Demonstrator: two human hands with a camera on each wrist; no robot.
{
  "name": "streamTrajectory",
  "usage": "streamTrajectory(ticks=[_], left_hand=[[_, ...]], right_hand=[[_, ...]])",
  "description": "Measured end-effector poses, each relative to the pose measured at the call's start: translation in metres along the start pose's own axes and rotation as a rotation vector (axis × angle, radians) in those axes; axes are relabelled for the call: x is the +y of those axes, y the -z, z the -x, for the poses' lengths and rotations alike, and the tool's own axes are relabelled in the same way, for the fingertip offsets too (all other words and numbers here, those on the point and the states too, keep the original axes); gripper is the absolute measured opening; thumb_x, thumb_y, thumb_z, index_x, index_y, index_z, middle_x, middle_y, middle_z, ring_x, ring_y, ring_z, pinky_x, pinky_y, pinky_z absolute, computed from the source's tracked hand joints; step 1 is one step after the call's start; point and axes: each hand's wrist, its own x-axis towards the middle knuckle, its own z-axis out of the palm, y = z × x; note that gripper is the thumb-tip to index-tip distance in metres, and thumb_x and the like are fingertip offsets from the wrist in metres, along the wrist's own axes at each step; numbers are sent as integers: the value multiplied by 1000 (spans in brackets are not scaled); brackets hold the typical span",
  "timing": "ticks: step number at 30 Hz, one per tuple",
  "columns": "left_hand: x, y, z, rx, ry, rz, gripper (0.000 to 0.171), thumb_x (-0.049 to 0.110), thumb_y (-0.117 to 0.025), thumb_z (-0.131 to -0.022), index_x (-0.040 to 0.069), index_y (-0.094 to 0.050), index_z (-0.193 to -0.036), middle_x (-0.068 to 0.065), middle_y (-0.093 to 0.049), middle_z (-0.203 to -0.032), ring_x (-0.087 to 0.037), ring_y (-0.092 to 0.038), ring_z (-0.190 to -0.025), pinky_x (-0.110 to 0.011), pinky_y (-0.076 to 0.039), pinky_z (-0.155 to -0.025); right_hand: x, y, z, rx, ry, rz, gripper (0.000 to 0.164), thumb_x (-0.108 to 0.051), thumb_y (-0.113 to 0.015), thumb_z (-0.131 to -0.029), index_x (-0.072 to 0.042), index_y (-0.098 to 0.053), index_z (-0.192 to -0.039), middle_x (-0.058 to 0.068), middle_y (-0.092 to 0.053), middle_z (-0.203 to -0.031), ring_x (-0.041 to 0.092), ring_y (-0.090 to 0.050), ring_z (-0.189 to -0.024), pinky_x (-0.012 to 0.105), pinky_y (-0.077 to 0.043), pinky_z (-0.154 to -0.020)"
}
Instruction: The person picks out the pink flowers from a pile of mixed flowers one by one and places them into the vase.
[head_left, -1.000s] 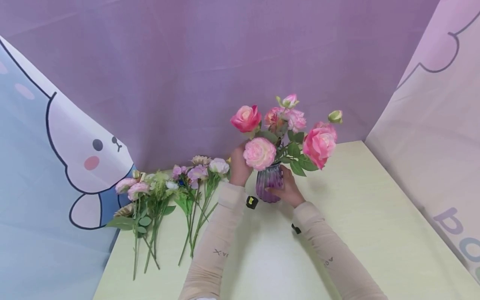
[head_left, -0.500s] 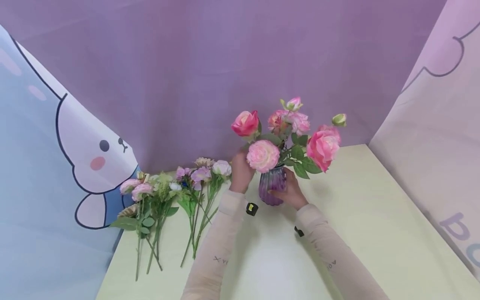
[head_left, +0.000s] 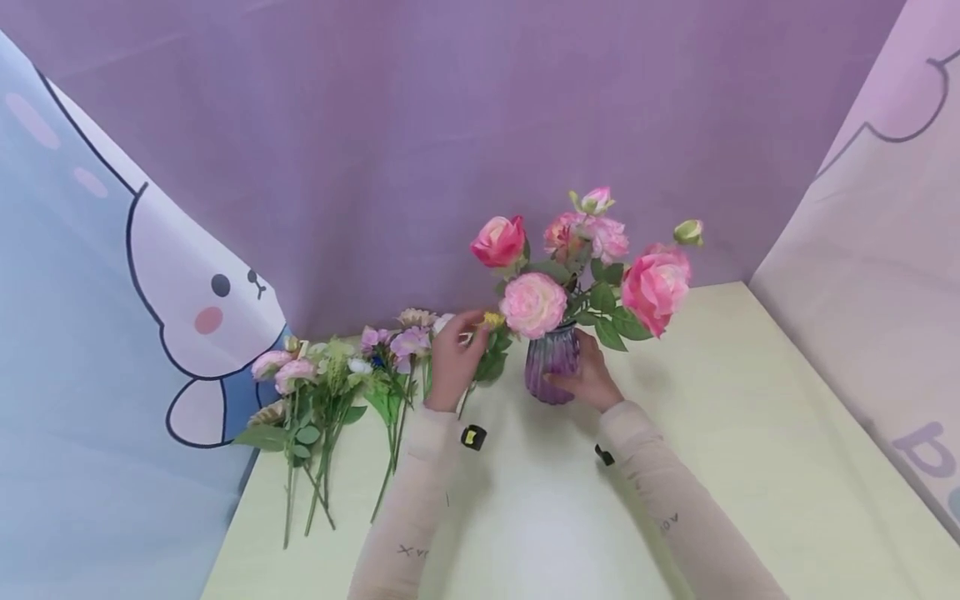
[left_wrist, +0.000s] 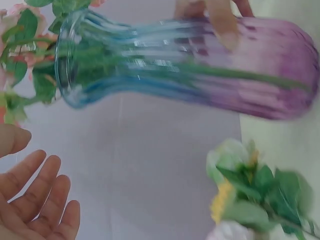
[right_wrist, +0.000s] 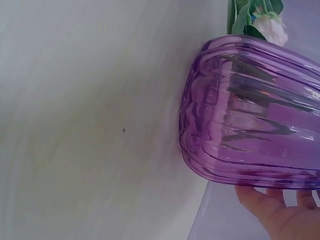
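Judging by the hands: the next stem is being picked while the vase is steadied.

Loose stems lie at 9 o'clock of the vase, heads toward the purple backdrop, stalks toward the table's near edge. They overlap, so lifting one can snag its neighbours; take it high, just under the head.

Left hand sits at the right end of that row, at 9 o'clock of the vase. In the left wrist view its fingers look straight and spread, holding nothing. A yellow-and-white bloom is just beside the fingertips; contact cannot be told.

Purple ribbed vase stands upright on the pale green table, mid-table toward the back. It carries pink roses with leaves spreading wide, so it looks top-heavy.

Right hand holds the vase from 4 o'clock, fingers curled round the glass. Best kept low on the body.

In the way: the low rose hangs over the mouth at 10 o'clock, so a new stem should enter from above. Bunny-print cloth stands at far left, a pale printed cloth at right.
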Motion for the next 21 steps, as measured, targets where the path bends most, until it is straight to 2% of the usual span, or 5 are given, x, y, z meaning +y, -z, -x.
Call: streamTrajectory(ticks=[3, 9, 13, 16, 21], left_hand=[[-10, 13, 10, 9, 17, 5, 25, 3, -62, -87, -4, -62, -111, -20, -66, -106, -32, -63, -91, -41, -53, -81], [-36, 40, 33, 60, 80, -69, 22, 1, -63, -87, -1, -64, -109, -17, -68, -99, -27, -64, -80, -29, -53, -70], [-50, 59, 47, 77, 140, -108, 21, 3, -63, -88, 0, -65, -108, -17, -68, -100, -26, -64, -78, -22, -50, -65], [-60, 74, 58, 89, 181, -146, 21, 3, -63, -88, -1, -65, -109, -17, -68, -101, -26, -64, -77, -21, -50, -63], [-77, 103, 77, 131, 247, -272, 21, 5, -63, -88, 0, -66, -109, -15, -69, -98, -27, -65, -79, -24, -50, -63]], right_hand=[[0, 1, -2, 6, 7, -8, 100, -22, -79, -72, 3, -15, -145, 27, -25, -141, 44, -29, -129, 56, -30, -106], [0, 1, -2, -4, 8, 19, 100, -23, -79, -71, 7, -16, -143, 28, -28, -137, 46, -31, -127, 57, -31, -105], [-1, 1, -2, -1, 7, 15, 100, -22, -80, -71, 6, -17, -143, 28, -29, -136, 45, -31, -126, 57, -31, -105], [-1, 0, -2, -4, 3, 9, 100, -23, -80, -71, 6, -17, -143, 27, -28, -136, 45, -31, -127, 57, -30, -105], [-1, 2, -3, -1, 4, 12, 101, -23, -80, -70, 5, -17, -143, 28, -28, -137, 45, -31, -127, 57, -31, -105]])
